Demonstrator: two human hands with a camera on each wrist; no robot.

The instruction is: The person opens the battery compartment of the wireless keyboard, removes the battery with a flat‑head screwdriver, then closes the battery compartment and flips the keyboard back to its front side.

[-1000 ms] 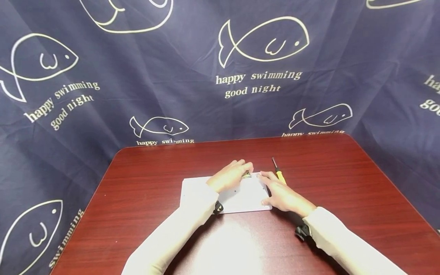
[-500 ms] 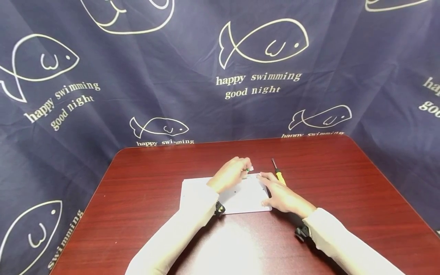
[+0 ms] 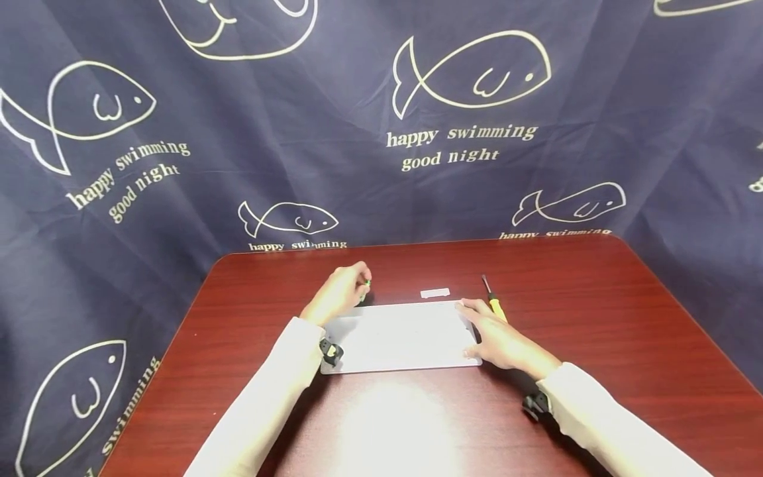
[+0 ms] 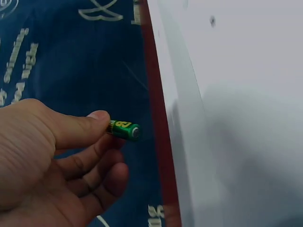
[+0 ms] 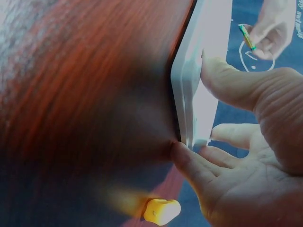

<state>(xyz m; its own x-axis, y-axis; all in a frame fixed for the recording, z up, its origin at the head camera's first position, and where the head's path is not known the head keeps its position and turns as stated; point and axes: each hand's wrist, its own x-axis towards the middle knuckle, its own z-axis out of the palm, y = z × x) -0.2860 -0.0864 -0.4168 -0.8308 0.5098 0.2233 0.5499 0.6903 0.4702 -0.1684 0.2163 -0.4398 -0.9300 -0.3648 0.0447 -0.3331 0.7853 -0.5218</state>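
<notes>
My left hand [image 3: 336, 291] pinches a small green battery [image 4: 124, 129] between thumb and fingers, beyond the left back corner of a flat white case [image 3: 399, 339]. The battery's metal end points out past the fingertips in the left wrist view. Long and slim, the case lies on the table like a keyboard turned face down, with small dark holes in its face. At its right end my right hand [image 3: 497, 338] grips the edge, thumb [image 5: 222, 78] on the upper face and fingers along the side. A small white cover [image 3: 434, 293] lies just behind the case.
A screwdriver with a yellow handle [image 3: 496, 306] lies behind the right hand, shaft pointing to the back. The red-brown wooden table [image 3: 268, 278] ends at a blue fish-print curtain [image 3: 357, 165] at the back and sides.
My left hand has lifted from the back edge of the case and moved left with the battery. The white cover now lies on the table behind the case. The right hand keeps its hold.
</notes>
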